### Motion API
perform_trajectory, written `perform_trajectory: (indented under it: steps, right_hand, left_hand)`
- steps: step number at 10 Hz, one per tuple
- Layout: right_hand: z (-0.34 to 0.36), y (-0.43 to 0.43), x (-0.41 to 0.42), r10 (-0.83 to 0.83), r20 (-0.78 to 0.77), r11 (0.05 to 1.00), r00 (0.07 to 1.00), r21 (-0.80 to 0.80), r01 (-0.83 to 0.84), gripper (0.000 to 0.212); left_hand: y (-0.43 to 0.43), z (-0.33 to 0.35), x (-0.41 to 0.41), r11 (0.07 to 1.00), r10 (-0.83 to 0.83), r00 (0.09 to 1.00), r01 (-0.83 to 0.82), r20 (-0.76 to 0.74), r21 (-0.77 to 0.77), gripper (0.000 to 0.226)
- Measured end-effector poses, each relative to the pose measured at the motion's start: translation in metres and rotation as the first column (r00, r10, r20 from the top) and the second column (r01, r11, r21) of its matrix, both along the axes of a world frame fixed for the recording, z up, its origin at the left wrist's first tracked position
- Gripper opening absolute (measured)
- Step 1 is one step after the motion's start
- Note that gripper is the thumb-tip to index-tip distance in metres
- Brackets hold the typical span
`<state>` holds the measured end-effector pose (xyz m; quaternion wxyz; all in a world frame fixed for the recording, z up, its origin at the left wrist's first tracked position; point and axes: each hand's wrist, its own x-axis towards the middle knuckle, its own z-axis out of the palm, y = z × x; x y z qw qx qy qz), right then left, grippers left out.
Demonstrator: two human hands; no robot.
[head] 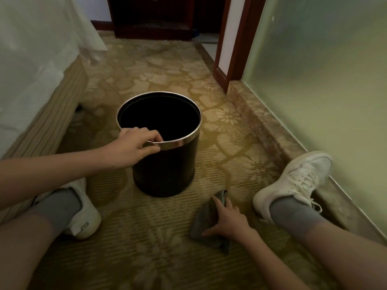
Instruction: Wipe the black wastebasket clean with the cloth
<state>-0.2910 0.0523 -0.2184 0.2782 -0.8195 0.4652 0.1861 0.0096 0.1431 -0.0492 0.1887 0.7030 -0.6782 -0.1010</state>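
- Wastebasket (165, 170), black: upright on carpet (146, 237), 12 o'clock.
- Left hand (134, 145): fingers curled over rim (184, 141), 7 o'clock.
- Right hand (227, 221): fingers spread flat on cloth (201, 222), 5 o'clock.
- Risk: one-sided wiping pressure likely tips it.

- This looks like a hotel bedroom, and I'm sitting on its floor.
- The bed (31, 59) on my left has white linen hanging over a striped base.
- The carpet (157, 237) is gold with a floral pattern.
- On my right, a frosted glass wall (324, 70) stands on a stone kerb (261, 122) beside a dark wood door frame (240, 38).
- The small black wastebasket (165, 168) has a chrome rim.
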Motion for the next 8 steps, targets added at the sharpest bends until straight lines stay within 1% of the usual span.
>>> perform_trajectory:
  steps: [1, 2, 3, 4, 5, 6, 7, 8]
  right_hand:
    - [-0.012, 0.019, -0.001, -0.071, 0.167, 0.975, 0.983, -0.195, 0.103, 0.083]
    - [0.001, 0.008, -0.002, -0.148, 0.324, 0.96, 0.934, -0.18, 0.215, 0.059]
    - [0.035, -0.044, -0.002, -0.225, 0.437, 0.918, 0.871, -0.205, 0.34, 0.064]
    - [0.056, -0.08, 0.002, -0.268, 0.405, 0.908, 0.874, -0.198, 0.37, 0.096]
    - [0.079, -0.106, 0.001, -0.199, 0.226, 0.903, 0.954, -0.336, 0.268, 0.102]
    - [0.099, -0.113, -0.004, -0.086, 0.102, 0.892, 0.991, -0.434, 0.122, 0.081]
    - [0.168, -0.111, -0.016, 0.038, 0.047, 0.925, 0.998, -0.38, -0.017, 0.06]
    - [0.226, -0.095, -0.027, 0.096, 0.012, 0.896, 0.995, -0.436, -0.082, 0.054]
  left_hand:
    - [0.004, -0.001, 0.0, 0.999, 0.039, 0.996, -0.036, 0.081, -0.039, 0.008]
    - [0.008, -0.002, 0.0, 0.996, 0.058, 0.979, -0.043, 0.196, -0.078, 0.01]
    - [0.015, -0.005, 0.0, 0.991, 0.077, 0.943, -0.037, 0.324, -0.127, 0.025]
    - [0.02, -0.008, 0.0, 0.992, 0.07, 0.926, -0.027, 0.37, -0.121, 0.035]
    - [0.022, -0.003, -0.004, 0.996, 0.042, 0.91, -0.004, 0.412, -0.093, 0.046]
    - [0.022, 0.006, -0.011, 0.996, 0.018, 0.897, 0.022, 0.442, -0.086, 0.05]
    - [0.023, 0.033, -0.022, 0.999, -0.025, 0.854, 0.043, 0.52, -0.022, 0.053]
    - [0.027, 0.056, -0.031, 0.995, -0.073, 0.783, 0.018, 0.618, 0.094, 0.053]
